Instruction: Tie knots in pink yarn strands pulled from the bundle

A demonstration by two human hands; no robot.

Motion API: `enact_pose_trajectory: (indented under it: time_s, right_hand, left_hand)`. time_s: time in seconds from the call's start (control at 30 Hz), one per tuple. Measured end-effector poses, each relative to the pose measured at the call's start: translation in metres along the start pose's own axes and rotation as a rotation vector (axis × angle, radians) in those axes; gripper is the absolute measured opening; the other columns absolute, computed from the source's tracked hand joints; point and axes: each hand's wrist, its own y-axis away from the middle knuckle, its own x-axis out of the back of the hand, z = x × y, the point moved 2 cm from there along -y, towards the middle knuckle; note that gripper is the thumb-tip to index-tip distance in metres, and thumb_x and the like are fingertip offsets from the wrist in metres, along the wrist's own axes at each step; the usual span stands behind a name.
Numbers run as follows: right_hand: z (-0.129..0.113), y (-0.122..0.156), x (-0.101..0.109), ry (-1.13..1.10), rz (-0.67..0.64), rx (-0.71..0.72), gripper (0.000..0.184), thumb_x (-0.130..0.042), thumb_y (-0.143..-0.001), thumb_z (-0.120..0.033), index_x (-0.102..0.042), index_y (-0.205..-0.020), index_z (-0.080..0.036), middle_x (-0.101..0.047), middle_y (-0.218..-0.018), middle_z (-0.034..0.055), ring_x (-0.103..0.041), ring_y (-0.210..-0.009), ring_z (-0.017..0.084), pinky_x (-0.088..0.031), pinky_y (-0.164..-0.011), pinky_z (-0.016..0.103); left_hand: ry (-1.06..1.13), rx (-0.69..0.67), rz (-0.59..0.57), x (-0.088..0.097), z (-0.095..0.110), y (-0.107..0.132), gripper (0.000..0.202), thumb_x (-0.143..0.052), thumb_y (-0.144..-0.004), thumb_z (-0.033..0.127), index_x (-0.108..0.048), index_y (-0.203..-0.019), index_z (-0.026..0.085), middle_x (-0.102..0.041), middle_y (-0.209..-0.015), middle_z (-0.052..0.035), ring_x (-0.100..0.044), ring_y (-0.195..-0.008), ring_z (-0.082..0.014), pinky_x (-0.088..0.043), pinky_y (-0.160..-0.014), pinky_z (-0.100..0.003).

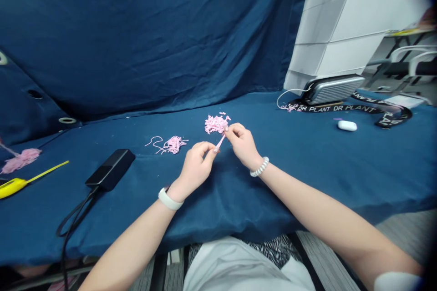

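Note:
A short pink strand (221, 141), which looks like yarn, is stretched between my two hands above the blue-covered table. My left hand (198, 163), with a white band at the wrist, pinches its near end between thumb and finger. The far end is pinched by my right hand (243, 144), which has a pale coiled bracelet behind it. Just beyond the fingertips lies a heap of small pink pieces (215, 123), partly covered by my right fingers. To the left of my left hand sits a loose tangle of pink yarn (174, 144).
A black box with a cable (111, 170) and a yellow-handled tool (20, 186) lie at left, near a pink bundle (25, 160). On the right are a white earbud case (347, 125), a ribbed silver device (336, 89) and a black lettered strap (341, 108). A blue curtain (153, 36) hangs behind.

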Motion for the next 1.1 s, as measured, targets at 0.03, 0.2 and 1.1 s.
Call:
enact_pose_trajectory:
  time_s: [0.03, 0.2, 1.1]
  right_hand:
    - [0.002, 0.002, -0.002, 0.0, -0.013, -0.028, 0.033, -0.051, -0.083, -0.034, -0.05, -0.054, -0.018, -0.049, -0.065, 0.0, -0.048, -0.067, 0.014, -0.038, -0.068, 0.028]
    - [0.011, 0.017, -0.023, -0.019, -0.205, -0.127, 0.032, -0.049, -0.081, -0.032, -0.048, -0.052, -0.018, -0.049, -0.064, -0.0002, -0.047, -0.065, 0.013, -0.037, -0.065, 0.027]
    - [0.024, 0.023, -0.028, 0.026, -0.147, -0.167, 0.032, -0.048, -0.083, -0.045, -0.053, -0.065, -0.019, -0.051, -0.066, 0.0023, -0.047, -0.064, 0.018, -0.037, -0.061, 0.03]
  left_hand:
    - [-0.049, -0.075, 0.037, 0.002, 0.004, 0.001, 0.022, -0.048, -0.085, 0.029, -0.063, -0.075, 0.017, -0.064, -0.093, -0.0071, -0.058, -0.091, -0.0197, -0.041, -0.085, -0.033]
    - [0.155, -0.065, 0.082, 0.003, 0.008, 0.004, 0.025, -0.048, -0.085, 0.033, -0.062, -0.072, 0.017, -0.063, -0.095, -0.008, -0.058, -0.092, -0.0191, -0.043, -0.083, -0.03]
    - [0.602, 0.36, 0.151, -0.004, -0.026, -0.006, 0.029, -0.066, -0.07, 0.04, -0.062, -0.076, 0.012, -0.053, -0.06, 0.0014, -0.04, -0.047, -0.0062, -0.031, -0.045, -0.02]
